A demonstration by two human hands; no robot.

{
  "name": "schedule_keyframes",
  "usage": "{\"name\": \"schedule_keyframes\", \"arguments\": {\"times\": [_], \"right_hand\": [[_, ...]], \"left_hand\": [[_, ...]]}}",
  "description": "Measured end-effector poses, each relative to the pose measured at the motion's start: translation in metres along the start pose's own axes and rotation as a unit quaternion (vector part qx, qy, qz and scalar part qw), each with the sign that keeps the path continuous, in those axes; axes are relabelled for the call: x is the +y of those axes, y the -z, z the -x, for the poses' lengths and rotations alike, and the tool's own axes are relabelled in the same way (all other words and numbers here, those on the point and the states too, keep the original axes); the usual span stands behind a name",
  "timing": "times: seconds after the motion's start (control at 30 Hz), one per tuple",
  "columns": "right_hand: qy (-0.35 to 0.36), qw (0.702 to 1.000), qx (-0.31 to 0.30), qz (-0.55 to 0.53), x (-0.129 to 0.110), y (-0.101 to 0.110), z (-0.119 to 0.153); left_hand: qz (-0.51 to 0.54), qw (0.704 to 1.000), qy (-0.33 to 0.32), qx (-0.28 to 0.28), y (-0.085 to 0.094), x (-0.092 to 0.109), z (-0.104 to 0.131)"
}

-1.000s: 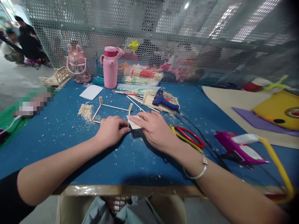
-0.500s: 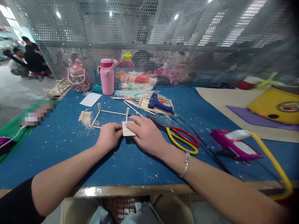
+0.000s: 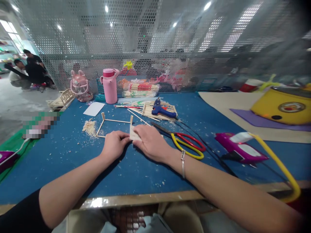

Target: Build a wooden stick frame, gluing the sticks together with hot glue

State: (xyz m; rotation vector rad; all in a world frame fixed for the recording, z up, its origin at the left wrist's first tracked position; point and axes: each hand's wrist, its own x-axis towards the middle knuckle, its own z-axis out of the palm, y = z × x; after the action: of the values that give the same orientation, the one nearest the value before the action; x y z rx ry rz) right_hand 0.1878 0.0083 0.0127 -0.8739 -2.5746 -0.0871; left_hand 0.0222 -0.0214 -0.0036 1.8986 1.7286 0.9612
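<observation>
A rectangular frame of thin wooden sticks (image 3: 118,121) lies on the blue tabletop, with short posts standing at its far corners. My left hand (image 3: 113,145) is closed at the frame's near side, thumb and fingertips pinched where the near stick runs under them. My right hand (image 3: 153,142) is closed on a small pale flat piece (image 3: 135,135), card-like or folded sandpaper, held upright against the frame's near right corner. That corner is hidden behind the piece and the fingers. A heap of wood shavings (image 3: 89,128) is beside the frame's left end.
Right of my right hand lie scissors (image 3: 188,145) with red and yellow handles. Behind are a blue glue gun (image 3: 163,111), loose sticks and a pink bottle (image 3: 110,87). A purple tool (image 3: 240,149) and a yellow pot-like container (image 3: 279,105) stand right; a black cable crosses between.
My right hand has shifted slightly and turned the pale piece, so it shows narrower and more tilted. The left hand keeps its place at the frame. The view has swung slightly.
</observation>
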Motion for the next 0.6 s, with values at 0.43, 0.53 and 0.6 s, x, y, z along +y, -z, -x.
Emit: {"name": "schedule_keyframes", "arguments": {"times": [0.43,0.53,0.6], "right_hand": [[-0.018,1.000,0.006,-0.012,-0.0038,0.0026,-0.0017],[-0.033,0.999,0.003,-0.011,-0.0050,0.0034,-0.0017],[-0.043,0.999,0.007,-0.007,-0.0061,0.0044,-0.0021]], "left_hand": [[-0.019,1.000,0.000,-0.001,-0.0002,-0.0014,-0.0003],[-0.018,1.000,0.006,-0.004,-0.0002,-0.0008,-0.0007],[-0.017,1.000,0.009,-0.005,-0.0001,-0.0003,-0.0009]]}}
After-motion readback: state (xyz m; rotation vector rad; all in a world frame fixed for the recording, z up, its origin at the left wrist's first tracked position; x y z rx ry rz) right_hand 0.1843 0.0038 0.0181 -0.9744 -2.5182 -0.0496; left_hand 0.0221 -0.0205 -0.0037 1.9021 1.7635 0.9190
